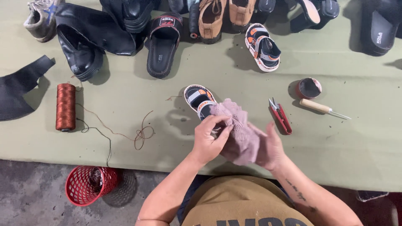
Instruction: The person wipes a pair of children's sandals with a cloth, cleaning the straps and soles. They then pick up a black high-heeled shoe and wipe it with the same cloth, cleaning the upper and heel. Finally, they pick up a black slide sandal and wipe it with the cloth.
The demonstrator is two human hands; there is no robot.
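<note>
Green bench (pixel 343 138) spans the view; shoes, boots and a black slide sandal (pixel 162 46) line its far edge. Mauve cloth (pixel 238 134) sits near the front edge at centre, bunched over the heel of a small child's sandal (pixel 198 99). Left hand (pixel 209 140) has fingers curled, pinching the cloth's top against the sandal. Right hand (pixel 271 148) is half closed, cupping the cloth from its right side. Copper thread spool (pixel 65 106) lies toward the left edge, red snips (pixel 281 117) just right of the hands, wooden-handled awl (pixel 323 109) beyond them.
</note>
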